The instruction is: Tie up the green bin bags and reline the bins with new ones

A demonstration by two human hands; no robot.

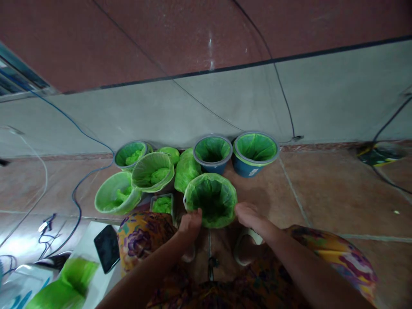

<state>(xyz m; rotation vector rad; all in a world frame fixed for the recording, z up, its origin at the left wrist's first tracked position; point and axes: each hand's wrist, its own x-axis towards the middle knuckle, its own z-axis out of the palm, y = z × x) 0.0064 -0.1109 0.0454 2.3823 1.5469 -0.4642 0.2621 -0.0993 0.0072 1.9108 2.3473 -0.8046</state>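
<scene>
A bin [210, 222] lined with a thin green bin liner [222, 189] stands on the floor between my feet, its mouth facing up. The liner is folded out over the rim all the way round. At the near left of the rim, my left hand [191, 222] has its fingers closed on the liner's edge. My right hand [248, 214] grips the liner at the right side of the rim, with its fingertips partly hidden. Right behind this bin is a blue bin [212, 167] with a grey rim and green liner.
Another blue bin [247, 167] stands against the wall. To the left are several lined bins [152, 171], a stuffed green bag [186, 169] and a small square container [162, 204]. A phone [107, 249] lies on a white surface. Cables [75, 193] cross the floor.
</scene>
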